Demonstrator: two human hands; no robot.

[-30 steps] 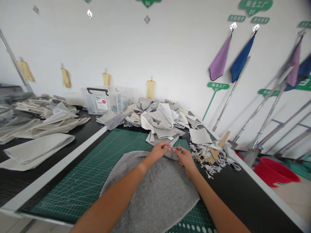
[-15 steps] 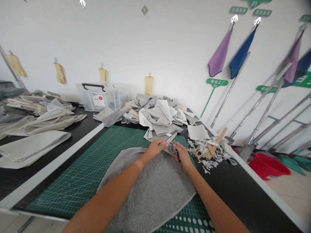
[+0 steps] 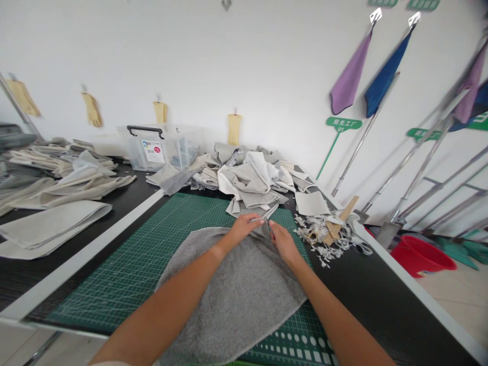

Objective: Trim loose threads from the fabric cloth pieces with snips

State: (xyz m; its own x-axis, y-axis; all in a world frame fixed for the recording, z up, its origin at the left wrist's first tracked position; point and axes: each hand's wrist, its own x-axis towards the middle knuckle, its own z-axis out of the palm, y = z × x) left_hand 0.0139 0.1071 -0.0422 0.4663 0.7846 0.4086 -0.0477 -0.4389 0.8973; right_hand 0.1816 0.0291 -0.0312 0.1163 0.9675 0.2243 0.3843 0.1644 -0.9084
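Now the left hand [image 3: 244,227] pinches the far edge of the cloth [image 3: 236,295] between thumb and fingertips, raising a small fold of it. The right hand [image 3: 281,243] is curled shut round small snips [image 3: 267,224], whose tips stand just beside the left fingertips — whether the blades are parted I cannot tell. A second ago the snips lay nearly level between the two hands, which sat a little apart. Since then the right hand has drawn in toward the left and the tool has tipped up to the pinched edge — so the trimming looks to be at the cut itself rather than the lining-up. The cloth lies flat on the mat [image 3: 152,244], its worked edge at twelve o'clock. Scraps [image 3: 318,235] lie at two o'clock of the hands, a pile [image 3: 247,178] at twelve, folded sheets [image 3: 49,229] at nine, a basin [image 3: 423,256] at three
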